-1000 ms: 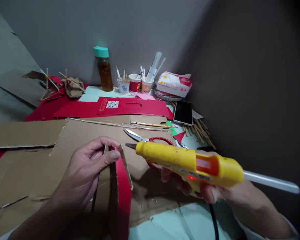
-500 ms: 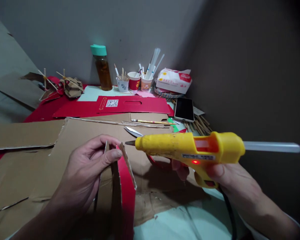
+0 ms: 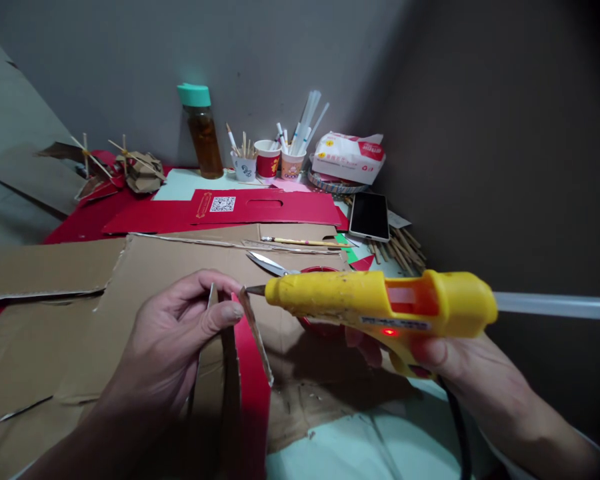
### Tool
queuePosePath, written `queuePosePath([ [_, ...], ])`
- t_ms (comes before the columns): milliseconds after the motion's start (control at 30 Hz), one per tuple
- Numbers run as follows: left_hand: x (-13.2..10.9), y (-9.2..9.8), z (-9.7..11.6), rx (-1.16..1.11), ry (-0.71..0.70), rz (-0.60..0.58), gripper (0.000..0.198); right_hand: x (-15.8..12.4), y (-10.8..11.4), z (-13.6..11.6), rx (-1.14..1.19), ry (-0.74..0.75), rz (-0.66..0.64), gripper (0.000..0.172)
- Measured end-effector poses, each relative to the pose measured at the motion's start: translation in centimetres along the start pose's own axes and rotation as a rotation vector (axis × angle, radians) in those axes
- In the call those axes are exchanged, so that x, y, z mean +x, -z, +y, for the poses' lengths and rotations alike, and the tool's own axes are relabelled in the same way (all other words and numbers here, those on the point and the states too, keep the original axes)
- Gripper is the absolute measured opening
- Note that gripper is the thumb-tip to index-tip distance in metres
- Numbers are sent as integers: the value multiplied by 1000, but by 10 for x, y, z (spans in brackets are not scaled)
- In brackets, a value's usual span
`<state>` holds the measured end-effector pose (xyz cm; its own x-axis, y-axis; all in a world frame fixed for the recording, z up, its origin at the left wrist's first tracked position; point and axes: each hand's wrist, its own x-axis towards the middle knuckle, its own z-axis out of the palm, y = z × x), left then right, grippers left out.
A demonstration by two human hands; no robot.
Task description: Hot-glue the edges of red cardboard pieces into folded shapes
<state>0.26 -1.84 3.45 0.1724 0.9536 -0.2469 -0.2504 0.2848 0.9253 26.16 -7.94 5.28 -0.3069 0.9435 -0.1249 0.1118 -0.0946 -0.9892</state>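
My left hand pinches the top of a folded cardboard piece, brown outside and red inside, held upright over the table. My right hand grips a yellow hot glue gun with a red light lit and a clear glue stick poking out of the back. The gun lies level and its nozzle tip touches the top edge of the folded piece, just right of my left thumb.
Large brown cardboard sheets cover the table. Red-handled scissors and a paintbrush lie behind the gun. Further back sit a red flattened box, a phone, cups of sticks, a bottle, tissue pack.
The glue gun rose and levelled out, then slid left until its nozzle reached the top edge of the folded cardboard. My left hand stayed where it was.
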Motion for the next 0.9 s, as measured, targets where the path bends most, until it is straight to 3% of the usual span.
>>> queuePosePath([
  [133, -2, -4, 1, -45, 18, 54, 26, 1, -1, -1, -15, 11, -12, 40],
  [333, 6, 6, -3, 50, -35, -75, 18, -2, -5, -7, -82, 59, 70, 35],
  [500, 7, 11, -4, 119, -35, -74, 15, -2, -5, -7, -99, 98, 148, 29],
  [700, 7, 9, -2, 98, -33, -58, 17, -2, -3, -9, -166, 103, 140, 38],
  [900, 5, 7, 0, 43, 32, -65, 21, -2, 0, -4, -164, 108, 81, 35],
])
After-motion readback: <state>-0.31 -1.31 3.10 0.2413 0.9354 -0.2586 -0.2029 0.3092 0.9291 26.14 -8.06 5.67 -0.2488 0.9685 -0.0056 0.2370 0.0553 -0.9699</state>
